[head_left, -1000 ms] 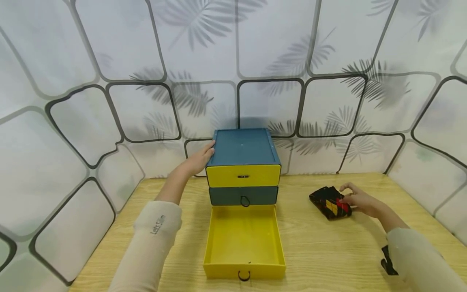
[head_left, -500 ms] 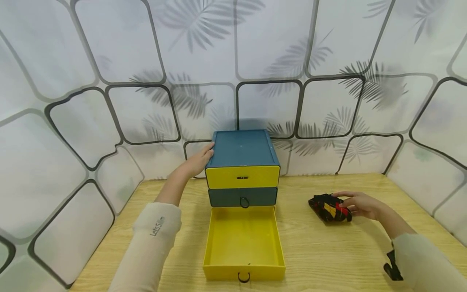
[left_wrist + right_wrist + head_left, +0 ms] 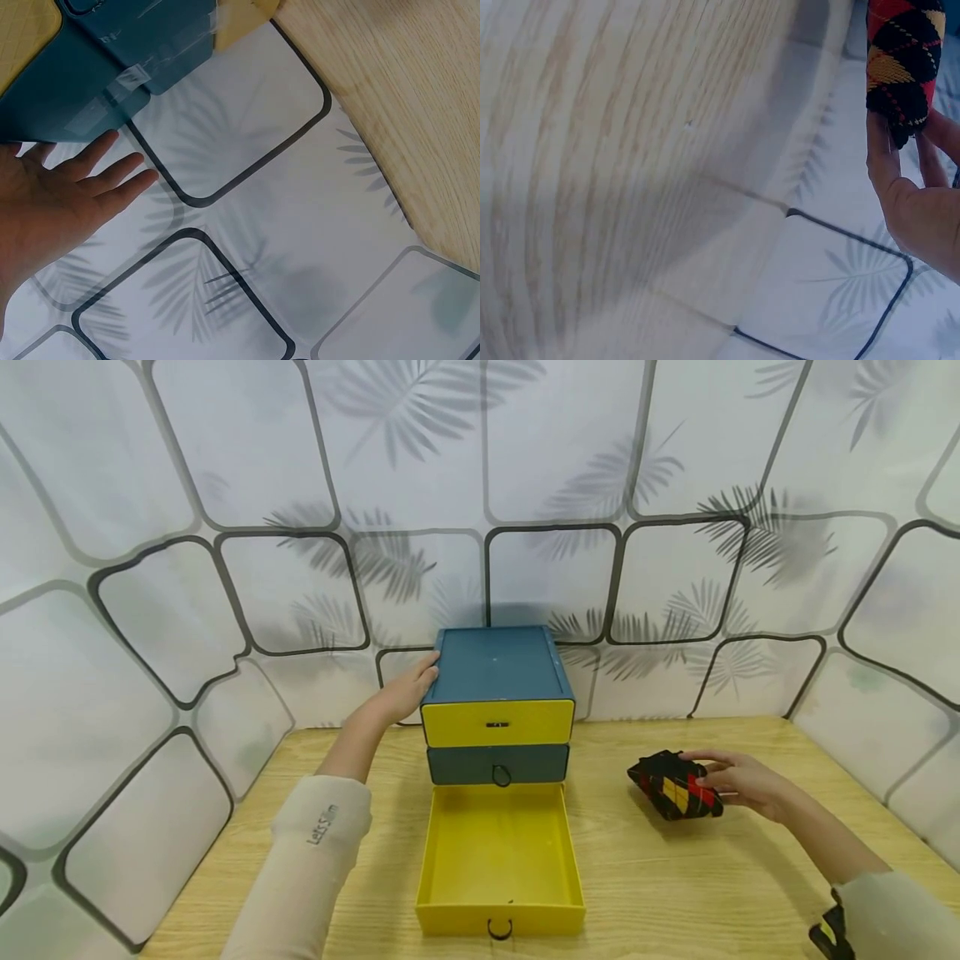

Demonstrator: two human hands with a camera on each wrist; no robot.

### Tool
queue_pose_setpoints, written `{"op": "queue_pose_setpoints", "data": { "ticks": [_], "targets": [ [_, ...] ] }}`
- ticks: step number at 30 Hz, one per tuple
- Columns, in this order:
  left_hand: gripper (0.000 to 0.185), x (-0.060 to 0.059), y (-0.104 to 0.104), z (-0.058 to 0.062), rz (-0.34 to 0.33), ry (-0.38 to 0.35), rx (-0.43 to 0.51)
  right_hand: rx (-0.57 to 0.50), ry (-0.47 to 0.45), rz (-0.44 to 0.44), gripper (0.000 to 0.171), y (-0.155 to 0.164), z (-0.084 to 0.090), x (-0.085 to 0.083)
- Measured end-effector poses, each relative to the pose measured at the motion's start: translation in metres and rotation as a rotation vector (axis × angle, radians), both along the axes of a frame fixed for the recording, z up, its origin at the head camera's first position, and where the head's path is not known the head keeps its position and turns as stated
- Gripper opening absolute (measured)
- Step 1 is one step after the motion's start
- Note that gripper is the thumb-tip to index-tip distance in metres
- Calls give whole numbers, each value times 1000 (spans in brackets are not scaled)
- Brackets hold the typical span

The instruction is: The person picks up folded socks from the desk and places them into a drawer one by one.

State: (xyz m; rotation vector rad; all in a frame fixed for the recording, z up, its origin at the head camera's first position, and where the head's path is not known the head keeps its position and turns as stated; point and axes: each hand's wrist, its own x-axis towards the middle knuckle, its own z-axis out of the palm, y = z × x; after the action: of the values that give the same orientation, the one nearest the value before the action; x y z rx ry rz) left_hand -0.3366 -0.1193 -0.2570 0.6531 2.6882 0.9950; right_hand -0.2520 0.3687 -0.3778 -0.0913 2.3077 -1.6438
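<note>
A small teal drawer cabinet stands at the back of the wooden table. Its top yellow drawer and middle teal drawer are pushed in. The bottom yellow drawer is pulled out and holds nothing. My left hand rests flat on the cabinet's left side, fingers straight. To the right lies a folded black sock bundle with red and yellow diamonds. My right hand grips it from the right, thumb and fingers pinching its end.
Walls papered in white with dark rounded frames and leaf shadows close in the table at the back and both sides. A black wrist strap shows at the lower right. Bare wood lies on either side of the pulled-out drawer.
My right hand has closed on the sock bundle, which has shifted slightly left. The left hand and the drawers have not moved.
</note>
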Motion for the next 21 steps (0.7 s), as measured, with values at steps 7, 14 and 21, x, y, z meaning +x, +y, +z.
{"op": "queue_pose_setpoints", "data": {
  "ticks": [7,14,21],
  "targets": [
    [51,0,-1,1,-3,-4,-5,13,69,15,48,-17,13,13],
    [51,2,0,2,4,-3,-7,24,94,29,48,-35,31,25],
    [51,1,-1,1,3,7,-15,22,109,97,50,-62,52,41]
  ]
}}
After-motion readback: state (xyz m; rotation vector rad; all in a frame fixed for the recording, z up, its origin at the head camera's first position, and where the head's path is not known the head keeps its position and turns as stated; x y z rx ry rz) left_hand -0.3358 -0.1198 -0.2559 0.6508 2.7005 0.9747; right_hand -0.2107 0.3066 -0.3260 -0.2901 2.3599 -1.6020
